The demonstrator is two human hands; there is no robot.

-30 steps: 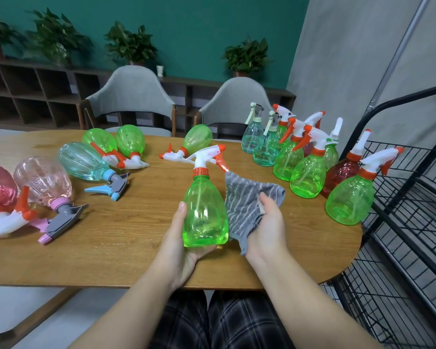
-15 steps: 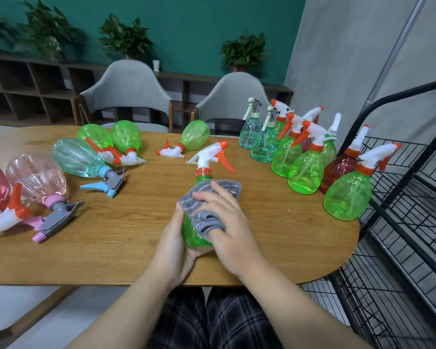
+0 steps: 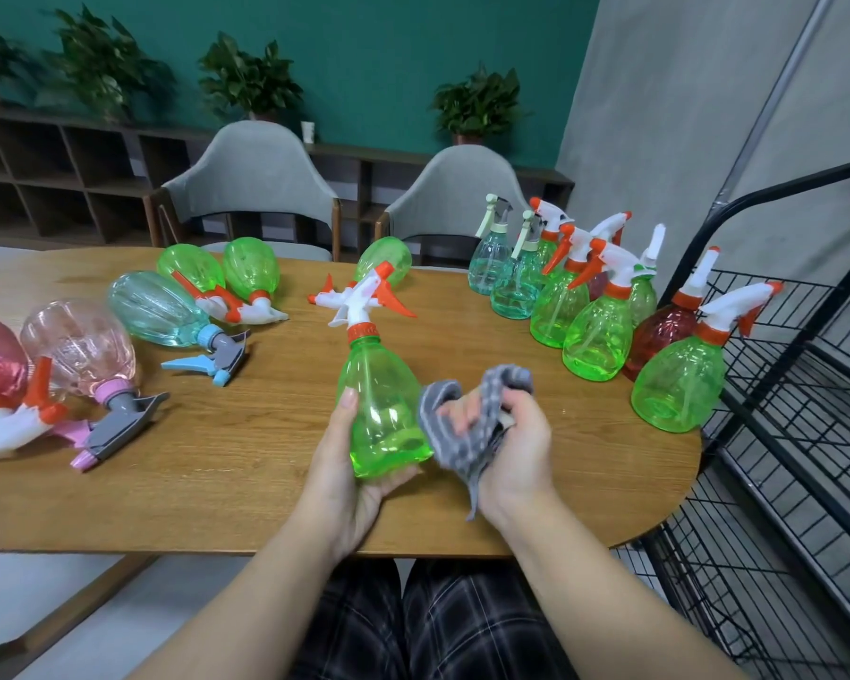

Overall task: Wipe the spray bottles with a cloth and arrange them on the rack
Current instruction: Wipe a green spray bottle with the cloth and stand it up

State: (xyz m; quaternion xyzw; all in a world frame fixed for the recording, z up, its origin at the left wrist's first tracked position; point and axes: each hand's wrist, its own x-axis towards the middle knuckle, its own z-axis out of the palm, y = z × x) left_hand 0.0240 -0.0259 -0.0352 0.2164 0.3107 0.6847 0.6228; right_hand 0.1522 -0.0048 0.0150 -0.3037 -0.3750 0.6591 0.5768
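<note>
Since half a second ago, right hand (image 3: 504,436) has come off the front of the green bottle (image 3: 386,409) and now sits just right of it, cloth (image 3: 467,424) bunched in its curled fingers. Bottle body is uncovered again; a second ago the cloth was likewise held off to the right.

Largest to smallest:

Wooden table (image 3: 207,463), rounded at its right end, fills the middle of the view. Person sits at its near edge.

Black wire rack (image 3: 801,434) stands off the table's right end, just beside it. No bottles visible on its shelves.

Two grey chairs (image 3: 251,179) at the far edge.

Upright group of bottles (image 3: 595,331) near the far right corner and right end: pale teal, green, one dark red, all with white-and-orange or pale trigger heads, packed close together.

Lying-down bottles (image 3: 153,311) along the left half: two pink at the left edge, one pale teal, then green ones toward the far edge.

Green bottle in hand, near the near edge at centre, upright with a slight lean, orange collar, white trigger head. Left hand (image 3: 349,458) cups its base, thumb up the left side.

Cloth, grey striped, touches the bottle's lower right side; a tail hangs below the right hand.
</note>
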